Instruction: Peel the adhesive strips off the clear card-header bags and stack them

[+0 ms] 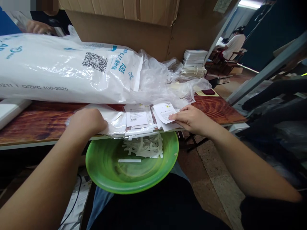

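Observation:
My left hand (86,120) rests curled on a clear plastic bag (115,123) at the front edge of the wooden table (40,123). My right hand (190,118) pinches the corner of a white printed label (165,112) that lies on a small stack of labelled packets (137,118). Below the table edge, on my lap, sits a green plastic bowl (107,172) holding several white paper strips (144,147).
A big white ABS sack (59,68) lies across the table, with crumpled clear plastic (165,81) beside it. Cardboard boxes (134,28) stand behind. A stack of white packets (193,62) sits at the back right. Another person (233,46) sits far off. A metal frame (263,72) slants at right.

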`<state>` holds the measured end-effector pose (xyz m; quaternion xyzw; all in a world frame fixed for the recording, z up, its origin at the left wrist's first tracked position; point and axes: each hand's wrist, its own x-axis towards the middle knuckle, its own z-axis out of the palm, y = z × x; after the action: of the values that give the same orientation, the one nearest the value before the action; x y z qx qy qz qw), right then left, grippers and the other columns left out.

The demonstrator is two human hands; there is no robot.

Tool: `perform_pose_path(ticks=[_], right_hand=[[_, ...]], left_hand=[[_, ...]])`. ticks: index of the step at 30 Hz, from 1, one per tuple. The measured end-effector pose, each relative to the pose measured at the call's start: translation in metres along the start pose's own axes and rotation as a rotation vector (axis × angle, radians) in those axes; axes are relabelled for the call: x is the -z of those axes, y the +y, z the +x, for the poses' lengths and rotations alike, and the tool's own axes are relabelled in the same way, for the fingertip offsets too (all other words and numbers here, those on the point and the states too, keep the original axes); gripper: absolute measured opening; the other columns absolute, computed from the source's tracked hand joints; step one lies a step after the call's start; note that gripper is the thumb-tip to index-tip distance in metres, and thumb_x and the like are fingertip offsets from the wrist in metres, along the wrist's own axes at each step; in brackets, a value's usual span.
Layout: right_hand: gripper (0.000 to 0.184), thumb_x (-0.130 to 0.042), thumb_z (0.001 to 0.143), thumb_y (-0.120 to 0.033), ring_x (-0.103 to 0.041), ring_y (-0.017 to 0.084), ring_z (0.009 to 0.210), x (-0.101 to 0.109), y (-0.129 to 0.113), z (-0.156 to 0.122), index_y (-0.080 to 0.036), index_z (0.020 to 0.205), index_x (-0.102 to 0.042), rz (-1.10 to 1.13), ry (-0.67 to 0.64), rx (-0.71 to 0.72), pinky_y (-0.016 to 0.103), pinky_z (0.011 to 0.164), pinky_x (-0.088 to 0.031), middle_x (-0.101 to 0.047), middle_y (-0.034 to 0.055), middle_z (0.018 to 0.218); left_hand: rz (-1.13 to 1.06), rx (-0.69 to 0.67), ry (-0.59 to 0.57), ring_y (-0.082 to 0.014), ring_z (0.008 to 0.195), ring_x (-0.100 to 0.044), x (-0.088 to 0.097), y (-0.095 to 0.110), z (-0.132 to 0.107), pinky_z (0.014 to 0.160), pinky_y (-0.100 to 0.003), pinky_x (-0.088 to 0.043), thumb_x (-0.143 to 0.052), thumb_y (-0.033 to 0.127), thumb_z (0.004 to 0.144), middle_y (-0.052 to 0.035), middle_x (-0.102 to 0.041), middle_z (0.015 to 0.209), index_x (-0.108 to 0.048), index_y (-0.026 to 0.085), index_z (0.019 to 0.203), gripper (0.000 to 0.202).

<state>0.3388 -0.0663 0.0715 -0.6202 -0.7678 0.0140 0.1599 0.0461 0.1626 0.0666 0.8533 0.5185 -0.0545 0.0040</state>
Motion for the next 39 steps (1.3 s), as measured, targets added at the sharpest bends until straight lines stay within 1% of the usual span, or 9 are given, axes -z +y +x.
perform_pose_path(ticks=[3, 6, 9, 14, 19, 22, 26, 29, 39], right_hand=[[0.023, -0.051, 0.09, -0.019, -0.069, 0.017, 0.091, -0.023, -0.008, -0.013, -0.023, 0.102, -0.07, -0.097, 0.263, 0.037, 0.037, 0.082, -0.044, -0.073, 0.003, 0.104], [0.02, -0.054, 0.087, -0.015, -0.07, 0.016, 0.091, -0.036, -0.012, -0.023, -0.022, 0.096, -0.07, -0.024, 0.4, 0.017, 0.033, 0.077, -0.046, -0.074, 0.0022, 0.101], [0.016, -0.059, 0.086, -0.019, -0.068, 0.018, 0.1, -0.034, -0.012, -0.028, -0.022, 0.097, -0.069, 0.053, 0.306, -0.009, 0.033, 0.08, -0.05, -0.073, 0.0023, 0.105], [0.03, -0.049, 0.09, -0.012, -0.064, 0.017, 0.108, -0.019, -0.016, -0.028, -0.021, 0.115, -0.064, -0.002, 0.198, 0.09, 0.032, 0.09, -0.05, -0.069, 0.0053, 0.115], [0.034, -0.063, 0.084, -0.016, -0.062, 0.023, 0.104, -0.015, -0.038, -0.019, -0.03, 0.115, -0.065, -0.317, 0.641, 0.06, 0.046, 0.097, -0.037, -0.067, 0.003, 0.117], [0.038, -0.069, 0.08, -0.018, -0.062, 0.021, 0.09, -0.017, -0.061, -0.01, -0.033, 0.115, -0.066, -0.291, 0.815, 0.111, 0.04, 0.084, -0.043, -0.071, 0.0018, 0.103], [0.038, -0.06, 0.084, -0.011, -0.062, 0.017, 0.086, -0.023, -0.082, 0.004, -0.025, 0.12, -0.063, -0.052, 0.785, 0.305, 0.032, 0.072, -0.048, -0.071, 0.0037, 0.103], [0.037, -0.057, 0.085, -0.009, -0.061, 0.017, 0.088, -0.029, -0.08, 0.006, -0.021, 0.12, -0.063, 0.006, 0.692, 0.344, 0.033, 0.075, -0.048, -0.07, 0.0055, 0.107], [0.032, -0.057, 0.084, -0.007, -0.057, 0.019, 0.087, -0.036, -0.057, -0.012, -0.015, 0.115, -0.062, -0.08, 0.569, 0.283, 0.035, 0.076, -0.043, -0.069, 0.0085, 0.102]], left_hand=[[0.079, 0.084, -0.035, -0.0315, 0.089, -0.058, 0.001, 0.001, -0.004, 0.072, -0.04, -0.047, -0.047, 0.049, 0.075, -0.0187, -0.065, 0.103, -0.067, 0.012, 0.092, 0.045], [0.119, -0.019, -0.144, -0.0308, 0.089, -0.059, 0.006, 0.002, -0.003, 0.077, -0.04, -0.046, -0.044, 0.051, 0.076, -0.0164, -0.066, 0.103, -0.07, 0.015, 0.095, 0.048], [0.127, -0.025, -0.165, -0.028, 0.082, -0.059, 0.01, 0.0, 0.001, 0.077, -0.038, -0.046, -0.054, 0.047, 0.071, -0.0148, -0.067, 0.098, -0.071, 0.015, 0.095, 0.043], [0.114, 0.022, -0.021, -0.0279, 0.079, -0.059, 0.009, 0.003, 0.0, 0.07, -0.038, -0.047, -0.056, 0.04, 0.07, -0.0173, -0.067, 0.091, -0.068, 0.008, 0.091, 0.04], [0.057, 0.086, 0.113, -0.031, 0.083, -0.062, 0.003, 0.003, -0.006, 0.066, -0.037, -0.045, -0.046, 0.038, 0.078, -0.0184, -0.067, 0.092, -0.069, 0.011, 0.089, 0.038], [0.022, 0.014, 0.221, -0.0314, 0.085, -0.063, 0.003, 0.004, -0.014, 0.067, -0.037, -0.044, -0.042, 0.035, 0.081, -0.0162, -0.069, 0.091, -0.071, 0.014, 0.091, 0.038], [-0.05, -0.204, 0.408, -0.0269, 0.086, -0.063, 0.009, 0.021, -0.029, 0.075, -0.035, -0.044, -0.043, 0.031, 0.081, -0.0119, -0.07, 0.095, -0.072, 0.015, 0.092, 0.035], [-0.099, -0.411, 0.299, -0.024, 0.08, -0.064, 0.01, 0.037, -0.032, 0.072, -0.033, -0.042, -0.049, 0.03, 0.078, -0.0087, -0.071, 0.09, -0.074, 0.018, 0.089, 0.03], [-0.133, -0.524, 0.17, -0.022, 0.079, -0.062, 0.006, 0.052, -0.028, 0.066, -0.031, -0.041, -0.045, 0.039, 0.086, -0.0066, -0.07, 0.087, -0.075, 0.022, 0.086, 0.035]])
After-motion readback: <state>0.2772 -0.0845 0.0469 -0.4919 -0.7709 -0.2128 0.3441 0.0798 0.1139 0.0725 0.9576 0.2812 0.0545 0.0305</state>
